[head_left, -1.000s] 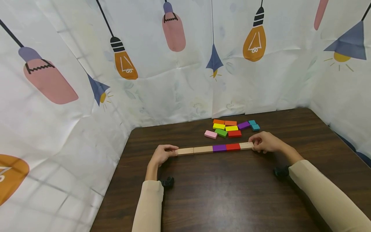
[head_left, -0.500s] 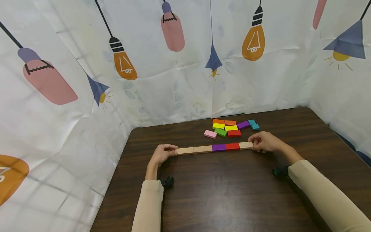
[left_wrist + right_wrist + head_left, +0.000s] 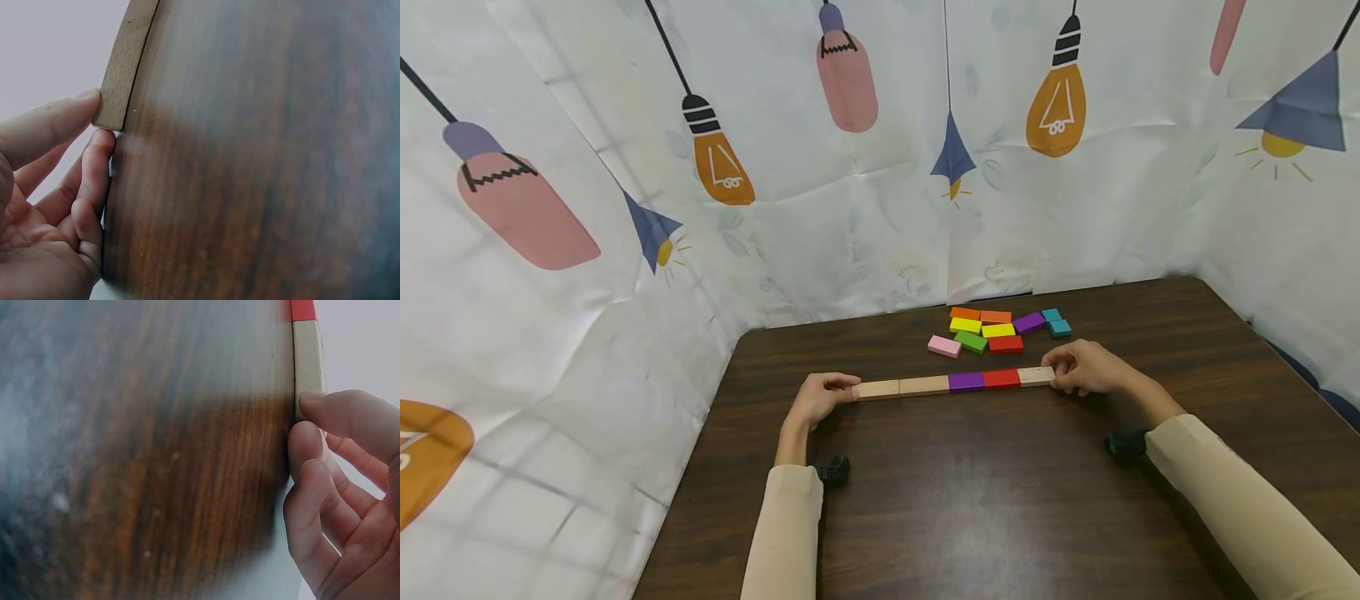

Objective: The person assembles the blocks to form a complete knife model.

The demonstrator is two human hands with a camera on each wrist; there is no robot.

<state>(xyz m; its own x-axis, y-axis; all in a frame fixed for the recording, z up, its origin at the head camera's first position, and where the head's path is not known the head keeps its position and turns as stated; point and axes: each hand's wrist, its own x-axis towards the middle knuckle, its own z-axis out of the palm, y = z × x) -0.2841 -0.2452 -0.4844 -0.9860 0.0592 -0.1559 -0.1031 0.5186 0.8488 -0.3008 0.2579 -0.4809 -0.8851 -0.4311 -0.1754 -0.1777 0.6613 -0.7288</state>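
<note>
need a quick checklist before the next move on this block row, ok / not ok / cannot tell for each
1. Left grip on the left end block: ok, thumb touching it.
2. Right grip on the right end block: ok, thumb touching it.
3. Row of five closed up: ok, no open gap shows in the head view.
4. Loose coloured blocks apart from the row: ok, they lie behind it.
5. Squeeze firm enough to lift: cannot tell, force doesn't show.

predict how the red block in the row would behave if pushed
The red block looks rigid and flat-sided, so it would probably slide rather than roll. Lying low on the dark table, it seems unlikely to tip. Pushed lengthwise, it would likely press the adjoining purple block or pale block.
</note>
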